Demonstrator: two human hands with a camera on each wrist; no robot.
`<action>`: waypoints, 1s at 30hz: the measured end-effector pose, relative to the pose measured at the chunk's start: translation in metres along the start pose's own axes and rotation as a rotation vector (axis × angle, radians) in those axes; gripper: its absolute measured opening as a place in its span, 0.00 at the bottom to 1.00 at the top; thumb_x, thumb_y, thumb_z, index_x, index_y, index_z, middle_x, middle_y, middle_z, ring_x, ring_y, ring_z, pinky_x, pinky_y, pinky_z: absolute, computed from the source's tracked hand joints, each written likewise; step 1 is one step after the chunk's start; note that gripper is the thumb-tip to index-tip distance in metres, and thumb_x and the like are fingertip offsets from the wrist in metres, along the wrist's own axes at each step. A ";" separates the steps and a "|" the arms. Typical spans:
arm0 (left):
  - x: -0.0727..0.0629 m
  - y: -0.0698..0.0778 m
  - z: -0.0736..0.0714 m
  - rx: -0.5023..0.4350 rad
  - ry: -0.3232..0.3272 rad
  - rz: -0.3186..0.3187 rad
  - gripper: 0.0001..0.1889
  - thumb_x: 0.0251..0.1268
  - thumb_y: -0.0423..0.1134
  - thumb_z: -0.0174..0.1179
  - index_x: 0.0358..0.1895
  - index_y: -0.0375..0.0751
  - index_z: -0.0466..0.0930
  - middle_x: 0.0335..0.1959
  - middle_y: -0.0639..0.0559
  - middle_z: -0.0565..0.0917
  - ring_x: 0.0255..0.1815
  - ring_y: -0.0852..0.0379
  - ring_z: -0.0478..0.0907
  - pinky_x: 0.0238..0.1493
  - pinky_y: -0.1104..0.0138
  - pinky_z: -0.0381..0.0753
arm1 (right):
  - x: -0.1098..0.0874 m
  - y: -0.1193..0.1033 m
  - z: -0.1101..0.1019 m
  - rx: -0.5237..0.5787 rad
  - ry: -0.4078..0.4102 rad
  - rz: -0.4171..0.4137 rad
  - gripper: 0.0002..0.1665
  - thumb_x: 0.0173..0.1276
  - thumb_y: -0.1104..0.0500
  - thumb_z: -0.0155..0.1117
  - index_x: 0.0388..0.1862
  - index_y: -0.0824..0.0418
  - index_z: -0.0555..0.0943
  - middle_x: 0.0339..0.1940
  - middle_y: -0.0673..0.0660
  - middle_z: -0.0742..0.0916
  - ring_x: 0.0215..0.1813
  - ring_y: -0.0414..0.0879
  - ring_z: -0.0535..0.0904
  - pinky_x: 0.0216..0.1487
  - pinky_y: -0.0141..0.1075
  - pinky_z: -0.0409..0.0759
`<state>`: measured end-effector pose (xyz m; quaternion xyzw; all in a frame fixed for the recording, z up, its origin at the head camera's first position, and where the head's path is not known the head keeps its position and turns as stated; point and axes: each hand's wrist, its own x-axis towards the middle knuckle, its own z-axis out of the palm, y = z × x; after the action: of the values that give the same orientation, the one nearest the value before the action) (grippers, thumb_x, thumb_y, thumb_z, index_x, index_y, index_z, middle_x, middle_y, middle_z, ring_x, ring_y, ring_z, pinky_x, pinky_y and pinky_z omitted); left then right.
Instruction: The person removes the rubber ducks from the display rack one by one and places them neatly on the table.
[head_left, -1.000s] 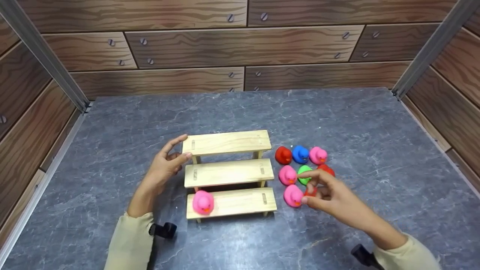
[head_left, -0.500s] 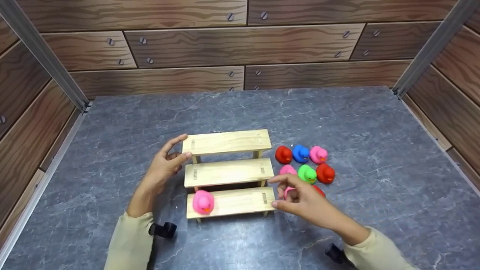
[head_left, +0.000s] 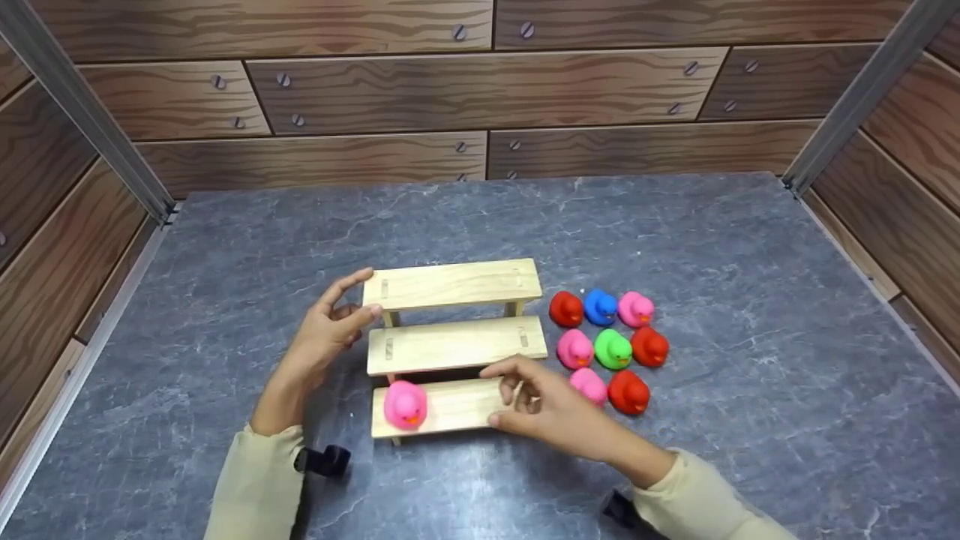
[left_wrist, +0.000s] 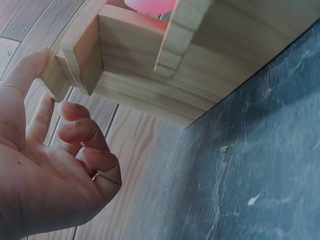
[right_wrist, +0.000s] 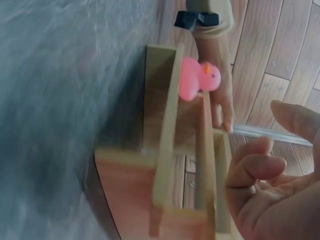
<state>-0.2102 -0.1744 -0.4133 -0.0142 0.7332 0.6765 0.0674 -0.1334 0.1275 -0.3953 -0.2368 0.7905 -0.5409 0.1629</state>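
Observation:
A three-step wooden shelf stand (head_left: 457,345) stands mid-table. My left hand (head_left: 324,330) pinches the left end of its top step between thumb and index finger; the other fingers curl below, as the left wrist view shows. One pink rubber duck (head_left: 405,406) sits at the left end of the bottom step, also visible in the right wrist view (right_wrist: 197,78). Over the right part of that step hovers my right hand (head_left: 559,411), thumb and index finger apart, other fingers bent, nothing between them. It hides the step's right end and overlaps another pink duck (head_left: 589,385).
Right of the stand, several rubber ducks sit in rows on the grey marbled table (head_left: 750,300): among them a blue duck (head_left: 601,307), a green duck (head_left: 613,349) and a red duck (head_left: 628,392). Wood-patterned walls (head_left: 480,90) close off the back and sides.
My right hand has moved left from beside the ducks to over the bottom step, uncovering the green and red ducks. The left hand, stand and ducks have stayed in place.

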 end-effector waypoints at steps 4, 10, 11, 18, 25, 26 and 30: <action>-0.001 0.001 0.000 0.012 0.006 -0.005 0.31 0.65 0.36 0.61 0.71 0.52 0.64 0.25 0.57 0.74 0.19 0.65 0.60 0.23 0.73 0.59 | 0.010 0.000 0.015 0.004 -0.011 -0.001 0.27 0.61 0.59 0.69 0.58 0.65 0.74 0.36 0.54 0.75 0.33 0.36 0.70 0.34 0.25 0.69; -0.001 0.001 0.001 0.011 0.010 -0.010 0.30 0.65 0.36 0.62 0.70 0.52 0.65 0.26 0.57 0.75 0.18 0.65 0.60 0.23 0.73 0.59 | 0.023 -0.002 0.033 0.000 -0.031 0.007 0.28 0.60 0.58 0.70 0.59 0.63 0.75 0.38 0.55 0.76 0.33 0.37 0.71 0.36 0.26 0.71; -0.001 0.001 0.001 0.009 0.011 -0.011 0.30 0.65 0.36 0.62 0.70 0.52 0.65 0.26 0.56 0.75 0.18 0.65 0.60 0.23 0.73 0.59 | 0.025 -0.002 0.036 0.001 -0.037 0.010 0.29 0.60 0.58 0.70 0.59 0.63 0.75 0.38 0.56 0.76 0.33 0.37 0.71 0.36 0.26 0.71; 0.000 0.002 0.000 0.025 0.003 0.002 0.31 0.65 0.36 0.61 0.71 0.53 0.64 0.26 0.57 0.74 0.18 0.65 0.60 0.23 0.74 0.59 | 0.037 0.000 0.048 0.003 -0.046 0.007 0.29 0.60 0.61 0.70 0.60 0.63 0.74 0.36 0.54 0.77 0.32 0.36 0.69 0.35 0.25 0.70; 0.000 0.000 0.000 0.028 0.001 0.007 0.31 0.66 0.37 0.61 0.71 0.54 0.64 0.25 0.57 0.73 0.18 0.65 0.59 0.24 0.73 0.59 | 0.044 0.002 0.060 0.018 -0.058 -0.005 0.29 0.57 0.62 0.71 0.58 0.61 0.75 0.34 0.54 0.79 0.30 0.34 0.69 0.33 0.24 0.69; 0.001 0.000 0.000 0.028 0.002 0.006 0.31 0.66 0.37 0.61 0.71 0.54 0.64 0.25 0.57 0.74 0.18 0.65 0.59 0.24 0.73 0.59 | 0.045 0.002 0.061 0.016 -0.059 -0.005 0.29 0.57 0.63 0.71 0.58 0.61 0.75 0.34 0.55 0.79 0.30 0.34 0.70 0.32 0.23 0.69; 0.001 0.000 0.001 0.022 0.007 0.004 0.30 0.65 0.36 0.61 0.71 0.53 0.64 0.26 0.57 0.75 0.19 0.65 0.60 0.24 0.73 0.60 | 0.046 0.001 0.065 -0.022 -0.054 -0.005 0.31 0.56 0.63 0.72 0.60 0.59 0.76 0.33 0.53 0.80 0.32 0.35 0.71 0.33 0.24 0.70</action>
<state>-0.2107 -0.1736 -0.4132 -0.0141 0.7408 0.6685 0.0636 -0.1388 0.0523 -0.4197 -0.2551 0.7911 -0.5260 0.1800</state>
